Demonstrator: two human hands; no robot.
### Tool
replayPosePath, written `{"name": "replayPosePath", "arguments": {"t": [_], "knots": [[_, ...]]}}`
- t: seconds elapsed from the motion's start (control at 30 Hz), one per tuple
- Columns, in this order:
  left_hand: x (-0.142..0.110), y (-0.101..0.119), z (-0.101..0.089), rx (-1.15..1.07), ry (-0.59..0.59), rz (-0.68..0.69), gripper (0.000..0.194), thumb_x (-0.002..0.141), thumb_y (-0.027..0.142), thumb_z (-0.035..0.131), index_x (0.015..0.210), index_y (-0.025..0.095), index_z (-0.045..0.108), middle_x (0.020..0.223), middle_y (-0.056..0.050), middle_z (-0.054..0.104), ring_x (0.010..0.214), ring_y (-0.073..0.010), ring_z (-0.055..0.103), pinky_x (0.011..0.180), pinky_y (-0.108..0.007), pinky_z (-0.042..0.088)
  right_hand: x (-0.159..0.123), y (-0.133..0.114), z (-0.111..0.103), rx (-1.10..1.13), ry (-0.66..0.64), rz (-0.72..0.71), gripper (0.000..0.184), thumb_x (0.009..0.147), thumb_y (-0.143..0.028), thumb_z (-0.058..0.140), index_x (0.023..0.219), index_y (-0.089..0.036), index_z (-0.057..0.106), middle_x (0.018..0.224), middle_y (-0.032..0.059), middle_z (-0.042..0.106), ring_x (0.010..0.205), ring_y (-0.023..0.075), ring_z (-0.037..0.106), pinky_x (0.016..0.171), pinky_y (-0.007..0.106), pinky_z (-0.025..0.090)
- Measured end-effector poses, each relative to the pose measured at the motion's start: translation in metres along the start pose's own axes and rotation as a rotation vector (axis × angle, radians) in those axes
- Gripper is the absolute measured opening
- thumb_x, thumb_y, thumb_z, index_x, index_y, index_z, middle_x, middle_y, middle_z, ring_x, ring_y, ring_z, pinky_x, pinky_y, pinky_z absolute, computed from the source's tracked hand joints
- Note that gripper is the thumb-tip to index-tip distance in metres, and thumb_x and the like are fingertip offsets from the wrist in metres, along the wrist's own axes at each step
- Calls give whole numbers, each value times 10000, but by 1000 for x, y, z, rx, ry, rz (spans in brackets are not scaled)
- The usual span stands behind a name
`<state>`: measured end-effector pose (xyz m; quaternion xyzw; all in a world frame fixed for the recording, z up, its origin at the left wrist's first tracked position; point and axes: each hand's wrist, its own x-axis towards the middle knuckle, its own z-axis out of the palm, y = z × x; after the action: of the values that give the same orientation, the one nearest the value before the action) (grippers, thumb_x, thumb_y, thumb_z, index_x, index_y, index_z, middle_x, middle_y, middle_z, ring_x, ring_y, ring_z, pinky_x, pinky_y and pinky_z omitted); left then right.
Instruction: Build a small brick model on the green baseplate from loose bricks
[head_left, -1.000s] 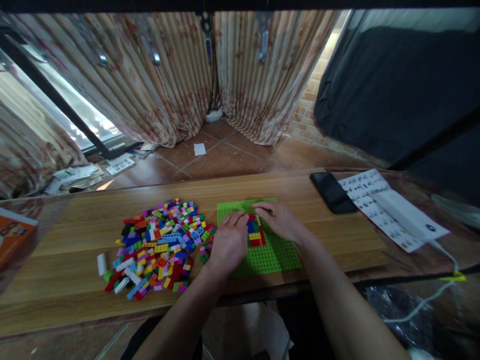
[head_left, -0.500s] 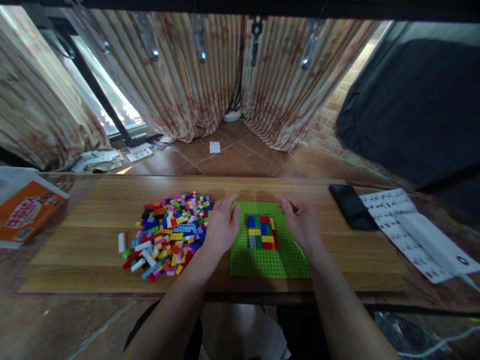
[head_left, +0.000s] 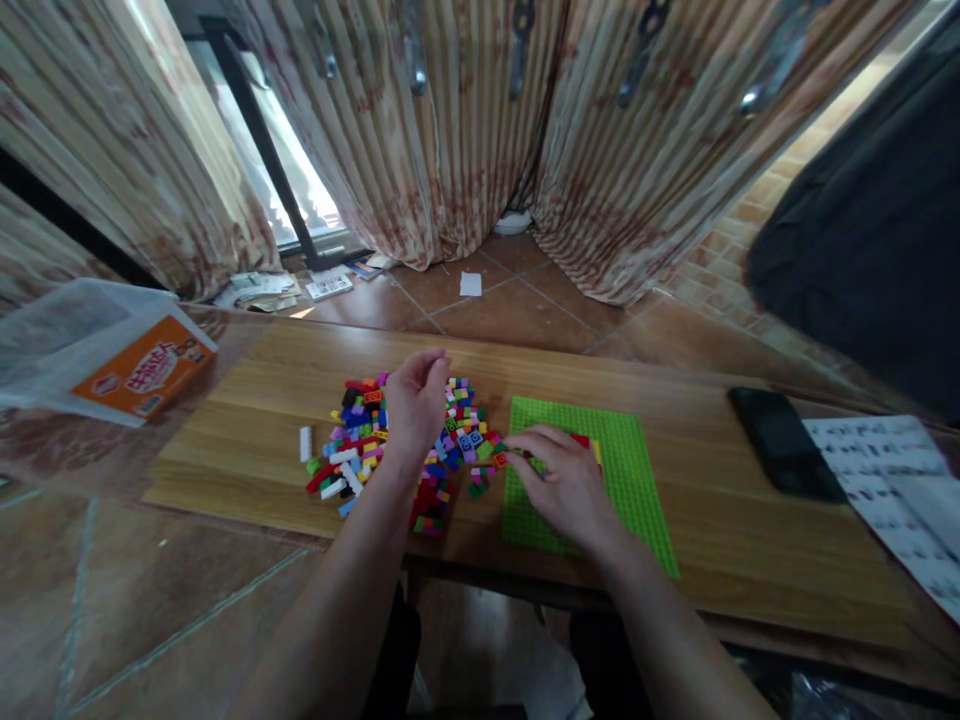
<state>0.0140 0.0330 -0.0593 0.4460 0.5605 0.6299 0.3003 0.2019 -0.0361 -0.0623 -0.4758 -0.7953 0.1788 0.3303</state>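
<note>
A green baseplate [head_left: 630,465] lies on the wooden table [head_left: 247,400], with a small block of coloured bricks [head_left: 586,442] built on it, mostly hidden. My right hand [head_left: 559,480] rests flat on the plate over those bricks, fingers stretched towards its left edge. A pile of loose coloured bricks [head_left: 360,450] lies left of the plate. My left hand [head_left: 416,400] hovers over the pile, fingers curled loosely; I cannot see anything in them.
A black phone [head_left: 784,457] and a printed paper sheet [head_left: 900,490] lie at the right. A clear plastic box with an orange carton [head_left: 131,370] sits at the far left. Beyond the table are curtains and a tiled floor with scattered papers.
My left hand left the baseplate's edge and rose over the brick pile. My right hand slid onto the built bricks. The camera turned to the left.
</note>
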Motion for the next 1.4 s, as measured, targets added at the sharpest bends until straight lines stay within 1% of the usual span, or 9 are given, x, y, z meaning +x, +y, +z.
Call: {"name": "replayPosePath", "arguments": {"t": [0.13,0.4,0.6,0.73,0.83,0.93,1.03,1.17,1.4], "knots": [[-1,1,-6,-16,-18,5,196,772,254,645,907,133,717,819,-43,724,733,-137,642,702,-242,495,0,3,7,-82,-87,10,156,883,-213,590,974,-230,715,934,46,703,896,199,629,822,332,486],[0,2,-14,-6,-43,-14,198,768,245,647,923,143,717,860,-56,738,799,-168,666,773,-282,517,3,5,14,-261,-223,-1,91,819,-253,694,904,-227,712,912,49,692,913,234,570,843,381,425],[-2,4,-12,32,-71,-9,184,775,252,645,903,145,724,849,-48,740,784,-165,667,759,-275,516,4,1,17,-205,-174,-9,120,853,-181,608,908,-223,705,909,51,691,911,218,570,850,367,425],[-6,5,-9,85,-112,15,203,789,251,629,936,150,725,871,-48,743,794,-165,669,761,-278,518,4,0,-1,-11,12,46,182,902,-229,528,977,-220,694,957,61,703,937,208,609,862,356,460],[-11,7,-4,148,-158,56,194,809,247,604,932,156,723,897,-55,745,825,-171,673,781,-289,519,4,11,-22,96,167,214,243,920,-320,492,1000,-212,695,975,73,717,902,206,643,818,351,492],[-16,10,1,227,-222,101,188,829,236,578,923,153,719,875,-57,743,808,-172,674,758,-287,519,1,33,-41,123,275,360,303,902,-383,485,970,-192,710,963,83,735,871,211,663,793,358,508],[-23,12,7,272,-277,139,185,845,220,554,924,159,710,859,-52,740,784,-168,671,734,-283,519,-4,58,-52,146,288,458,314,853,-383,525,981,-159,704,890,88,740,809,208,671,766,366,516],[-36,15,19,309,-381,192,183,863,195,526,907,178,703,879,-46,738,796,-167,671,743,-285,520,-12,79,-60,144,208,556,301,818,-378,551,941,-147,700,791,71,728,720,195,660,696,346,507],[-59,10,43,353,-589,268,192,874,163,504,924,191,687,872,-41,727,786,-165,672,728,-285,524,-17,84,-60,53,100,474,220,816,-310,546,831,-177,720,803,49,734,764,202,661,727,343,493]]}}
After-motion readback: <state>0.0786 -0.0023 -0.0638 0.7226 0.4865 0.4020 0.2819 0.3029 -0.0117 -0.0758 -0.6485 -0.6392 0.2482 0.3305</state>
